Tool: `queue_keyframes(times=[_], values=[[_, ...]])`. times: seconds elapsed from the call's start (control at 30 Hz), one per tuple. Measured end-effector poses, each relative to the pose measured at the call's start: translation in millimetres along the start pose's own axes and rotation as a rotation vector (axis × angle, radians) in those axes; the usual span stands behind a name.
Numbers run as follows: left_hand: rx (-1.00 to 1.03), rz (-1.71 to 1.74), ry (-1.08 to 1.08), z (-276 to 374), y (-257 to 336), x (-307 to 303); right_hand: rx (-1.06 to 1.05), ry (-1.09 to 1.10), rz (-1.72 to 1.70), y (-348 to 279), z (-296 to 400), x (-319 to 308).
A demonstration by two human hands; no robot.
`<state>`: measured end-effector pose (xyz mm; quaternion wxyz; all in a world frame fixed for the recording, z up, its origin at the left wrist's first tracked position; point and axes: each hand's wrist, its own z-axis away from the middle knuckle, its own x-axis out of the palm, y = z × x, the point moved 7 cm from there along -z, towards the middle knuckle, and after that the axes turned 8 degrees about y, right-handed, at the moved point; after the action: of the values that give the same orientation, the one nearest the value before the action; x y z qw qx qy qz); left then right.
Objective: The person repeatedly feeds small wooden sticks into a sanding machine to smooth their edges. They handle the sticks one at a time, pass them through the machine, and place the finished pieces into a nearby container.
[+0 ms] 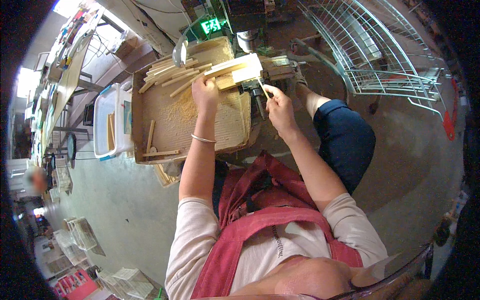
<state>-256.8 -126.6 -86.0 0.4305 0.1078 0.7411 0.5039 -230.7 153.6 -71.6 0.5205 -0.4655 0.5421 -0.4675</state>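
My left hand (205,93) is closed around the near end of a pale wooden strip (225,67), which reaches toward a brightly lit block (247,75). Glare washes out the block's detail. Between the fingers of my right hand (279,110) is a thin, light-coloured stick (263,87); its tip meets the block's lower right edge. Beneath the block sits a dark metal clamp-like fixture (252,87) with a rod pointing down. Several wooden strips (170,75) lie piled left of my left hand, in a shallow cardboard box (225,131). Sawdust (183,107) is heaped beside my left wrist.
A lamp head (180,51) hangs over the strips. Left of the cardboard box stands a white plastic bin (107,123) holding wood pieces. A wire shopping cart (390,71) is at right, beyond my knee (345,138). A white cup-like container (246,41) sits behind the block.
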Motion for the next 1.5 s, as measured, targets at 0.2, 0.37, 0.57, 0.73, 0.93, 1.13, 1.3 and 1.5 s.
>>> queue_keyframes(times=[0.2,0.37,0.57,0.73,0.93,1.13,1.3,1.5], values=[[0.468,-0.016,0.347,14,47,-16,-0.030,0.008,0.003,4,-4,-2],[0.968,-0.127,0.235,47,123,19,0.039,-0.011,0.008,-5,-1,0],[1.081,-0.155,0.221,36,108,45,0.006,-0.007,-0.010,-10,1,0],[1.114,-0.186,0.202,41,121,48,0.205,-0.013,-0.182,-18,28,-13],[1.117,-0.155,0.251,44,122,48,0.383,0.071,-0.475,-72,47,-67],[1.181,-0.113,0.250,44,122,51,0.174,-0.013,-0.295,-140,-16,-122],[1.158,-0.063,0.274,44,120,48,-0.248,0.071,-0.069,-228,-109,-104],[1.155,-0.067,0.259,44,121,54,-0.255,0.207,-0.364,-274,-220,-88]])
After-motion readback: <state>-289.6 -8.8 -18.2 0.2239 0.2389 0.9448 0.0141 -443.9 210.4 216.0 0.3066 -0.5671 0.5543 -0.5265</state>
